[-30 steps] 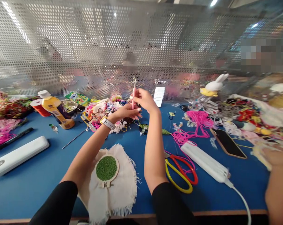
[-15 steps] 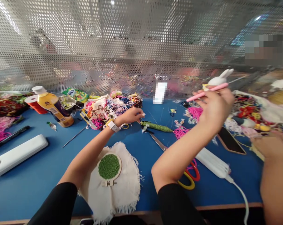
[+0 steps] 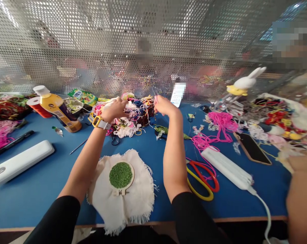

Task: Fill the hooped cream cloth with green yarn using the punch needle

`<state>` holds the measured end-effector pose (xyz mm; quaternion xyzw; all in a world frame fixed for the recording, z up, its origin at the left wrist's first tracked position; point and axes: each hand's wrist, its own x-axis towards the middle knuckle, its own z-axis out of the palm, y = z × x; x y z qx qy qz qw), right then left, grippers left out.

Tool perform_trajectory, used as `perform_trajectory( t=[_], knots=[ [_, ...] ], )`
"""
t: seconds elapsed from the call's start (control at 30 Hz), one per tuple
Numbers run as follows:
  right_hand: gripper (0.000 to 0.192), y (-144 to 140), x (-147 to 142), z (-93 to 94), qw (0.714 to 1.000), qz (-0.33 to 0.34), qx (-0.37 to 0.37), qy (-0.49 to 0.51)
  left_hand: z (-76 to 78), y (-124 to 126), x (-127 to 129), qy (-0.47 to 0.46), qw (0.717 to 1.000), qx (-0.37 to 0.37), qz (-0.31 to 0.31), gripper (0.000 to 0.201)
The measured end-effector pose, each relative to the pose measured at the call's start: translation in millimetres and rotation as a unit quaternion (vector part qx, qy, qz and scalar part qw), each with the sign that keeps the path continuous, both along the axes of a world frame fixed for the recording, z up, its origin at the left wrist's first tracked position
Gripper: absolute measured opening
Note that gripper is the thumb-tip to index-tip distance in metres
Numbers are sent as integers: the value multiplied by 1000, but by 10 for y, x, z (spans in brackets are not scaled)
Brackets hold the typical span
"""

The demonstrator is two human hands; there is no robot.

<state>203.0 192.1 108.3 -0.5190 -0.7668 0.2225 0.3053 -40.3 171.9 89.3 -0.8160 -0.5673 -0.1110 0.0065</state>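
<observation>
A person in black sleeves works with both bare hands at a blue table (image 3: 28, 203), below a perforated metal screen (image 3: 92, 37). The left hand (image 3: 115, 110), a watch (image 3: 104, 125) at its wrist, is spread wide, palm down, at a tangled yarn heap (image 3: 139, 117) of white, pink, blue and brown strands near the screen. The right hand (image 3: 166, 105) is at the heap's right edge, fingers curled narrow (whether they grip anything is too blurred to tell), with a bundle of green yarn (image 3: 162, 130) below it and a pale upright panel (image 3: 177, 98) just behind. Between the forearms, near the table's front edge, an embroidery hoop filled with green loops (image 3: 121, 175) lies on frayed cream cloth (image 3: 141, 195). Scissors (image 3: 215, 181) with red and yellow handles lie beside the right forearm, next to a white device (image 3: 226, 169) trailing a cable; bright pink yarn (image 3: 223, 126) and a dark phone (image 3: 253, 149) lie beyond. At left are a white-capped bottle (image 3: 59, 110), a red thread spool (image 3: 40, 106), a black pen (image 3: 13, 144) and a white rounded bar (image 3: 22, 162). Another person's arm (image 3: 302, 200) enters at far right
</observation>
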Motion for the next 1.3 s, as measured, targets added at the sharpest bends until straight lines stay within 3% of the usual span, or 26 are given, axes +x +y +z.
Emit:
perform_trajectory(
  t=[0.07,0.2,0.3,0.43,0.57,0.77,1.0,1.13,1.3],
  knots=[
    [15,77,-232,-83,999,-18,4,-37,-134,84,-113,13,999,7,36,58],
    [26,143,-538,-297,988,19,26,-153,-288,238,-233,38,999,-14,27,35],
    [30,176,-619,-448,977,24,44,-208,-249,296,-295,-12,999,30,13,22],
    [30,227,-620,-531,975,13,48,-216,-73,264,-365,-80,993,81,16,12],
    [27,240,-611,-499,972,-11,91,-215,119,160,-371,-142,975,162,52,11],
    [25,179,-627,-366,968,-49,156,-193,315,30,-286,-233,946,216,63,12],
    [26,137,-617,-167,963,-111,242,-51,467,-51,-281,-311,903,293,49,9],
    [25,119,-587,-97,963,-130,237,-5,427,-57,-334,-282,911,291,69,10],
    [26,48,-546,-36,966,-151,201,-53,371,-123,-283,-245,940,229,65,13]
  ],
)
